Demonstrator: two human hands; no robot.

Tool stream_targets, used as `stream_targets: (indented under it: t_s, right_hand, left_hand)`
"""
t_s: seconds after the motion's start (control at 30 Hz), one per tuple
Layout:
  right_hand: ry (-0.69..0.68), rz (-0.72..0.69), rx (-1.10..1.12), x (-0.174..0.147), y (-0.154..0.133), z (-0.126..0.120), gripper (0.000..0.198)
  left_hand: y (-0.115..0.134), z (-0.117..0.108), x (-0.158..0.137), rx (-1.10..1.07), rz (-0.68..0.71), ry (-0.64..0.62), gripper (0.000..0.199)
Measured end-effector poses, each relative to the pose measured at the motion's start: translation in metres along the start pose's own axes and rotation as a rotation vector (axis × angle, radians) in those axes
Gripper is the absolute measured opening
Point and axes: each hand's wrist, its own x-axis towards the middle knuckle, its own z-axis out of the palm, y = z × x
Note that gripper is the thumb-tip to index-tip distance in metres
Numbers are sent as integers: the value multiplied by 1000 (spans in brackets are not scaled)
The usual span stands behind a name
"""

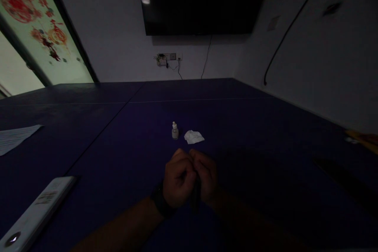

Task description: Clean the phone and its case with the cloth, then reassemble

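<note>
My left hand (178,179), with a dark watch (162,201) on its wrist, is closed with the fingers curled. Pressed against it is my right hand (207,173), also closed. A dark object (195,197) shows below and between the two hands; poor light hides what it is, and whether one or both hands grip it I cannot tell. Just beyond the hands stands a small clear bottle (175,132) with a white cap, upright. A crumpled white tissue (193,137) lies to the right of the bottle, apart from my fingers.
The dark blue table (141,134) reaches to the wall. On its left are a long white box (39,210) and a printed paper sheet (17,137). A dark flat object (339,177) lies at the right. A large screen (203,0) hangs above wall sockets (169,57).
</note>
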Motion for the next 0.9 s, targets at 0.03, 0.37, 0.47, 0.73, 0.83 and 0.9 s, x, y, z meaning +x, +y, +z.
stream_targets:
  t_s: [0.03,0.37,0.47,0.73,0.83,0.9]
  right_hand:
    - [-1,8,1,-1,0,0,48]
    - [45,42,-18,-1,-2,1,50]
    - [61,79,12,-2,0,0,52]
    - [96,139,65,3,1,0,51]
    - [124,154,100,7,2,0,52]
    - [153,166,121,10,5,-2,51]
  left_hand:
    - [1,0,0,-9,-9,1,54]
    - [-1,0,6,-111,-67,-46,57]
    - [-2,2,7,-160,-114,-71,59]
    - [-1,7,8,-379,-303,-68,54]
    - [-4,13,11,-465,-372,-41,53]
    - [-7,19,14,-507,-404,-15,52]
